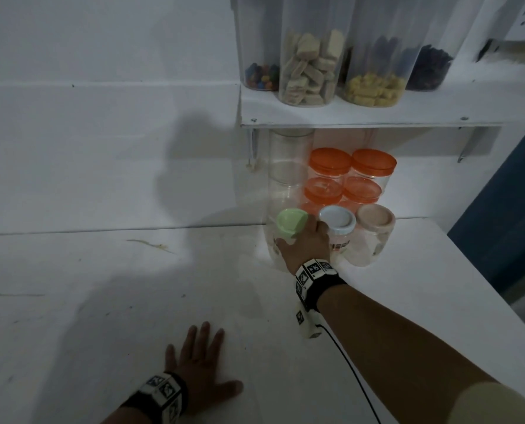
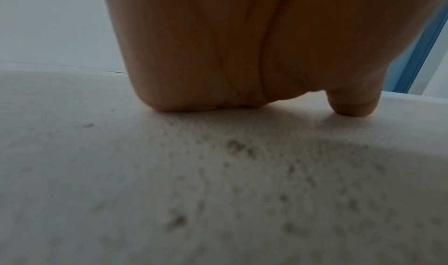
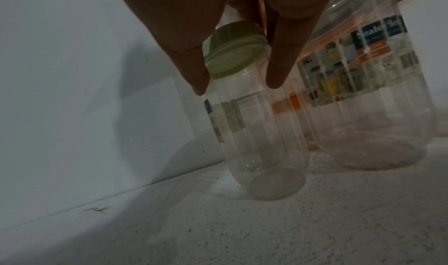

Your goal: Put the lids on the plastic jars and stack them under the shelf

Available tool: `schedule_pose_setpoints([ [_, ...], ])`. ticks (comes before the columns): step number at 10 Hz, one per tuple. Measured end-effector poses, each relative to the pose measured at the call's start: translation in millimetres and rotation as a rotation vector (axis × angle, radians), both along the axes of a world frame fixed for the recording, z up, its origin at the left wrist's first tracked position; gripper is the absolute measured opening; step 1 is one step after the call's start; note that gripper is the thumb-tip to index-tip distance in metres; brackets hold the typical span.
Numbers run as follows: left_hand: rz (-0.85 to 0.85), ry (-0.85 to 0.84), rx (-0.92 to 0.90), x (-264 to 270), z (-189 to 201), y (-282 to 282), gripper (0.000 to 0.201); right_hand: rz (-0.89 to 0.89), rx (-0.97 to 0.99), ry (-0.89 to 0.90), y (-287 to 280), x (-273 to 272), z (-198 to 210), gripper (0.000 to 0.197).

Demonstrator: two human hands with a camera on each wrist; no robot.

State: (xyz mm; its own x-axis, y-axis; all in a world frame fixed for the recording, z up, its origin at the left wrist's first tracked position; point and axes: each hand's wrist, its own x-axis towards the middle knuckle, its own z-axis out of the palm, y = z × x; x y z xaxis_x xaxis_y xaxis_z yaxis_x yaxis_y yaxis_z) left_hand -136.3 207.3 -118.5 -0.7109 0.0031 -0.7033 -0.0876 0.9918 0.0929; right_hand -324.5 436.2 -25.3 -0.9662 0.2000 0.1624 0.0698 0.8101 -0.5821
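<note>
A clear plastic jar [image 3: 257, 135] with a green lid [image 1: 291, 227] stands leaning at the left end of the front row below the shelf [image 1: 362, 117]. My right hand [image 1: 307, 243] grips it just under the lid, thumb on one side and fingers [image 3: 278, 71] on the other. Beside it stand a blue-lidded jar [image 1: 337, 223], with a printed label [image 3: 375, 73], and a pink-lidded jar [image 1: 375, 220]. Behind them, orange-lidded jars [image 1: 330, 162] are stacked in two columns. My left hand [image 1: 200, 362] lies flat on the white table [image 1: 102, 301], fingers spread, holding nothing.
Tall clear lidless containers [image 1: 288, 166] stand stacked at the left under the shelf, next to its bracket [image 1: 253, 148]. Food-filled jars [image 1: 310, 65] line the top of the shelf. A white wall runs behind the table. The table's right edge [image 1: 484, 270] drops beside a blue panel.
</note>
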Motion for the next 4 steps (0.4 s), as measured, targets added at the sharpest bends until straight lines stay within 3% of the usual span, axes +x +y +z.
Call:
schedule_pose_setpoints([
  [3,-0.005,0.026,0.019,3,4,1,0.123,0.016,-0.086,0.022,-1,20,11,0.098],
  [4,-0.004,0.047,0.031,5,10,1,0.123,0.048,-0.092,0.051,4,44,9,0.078],
])
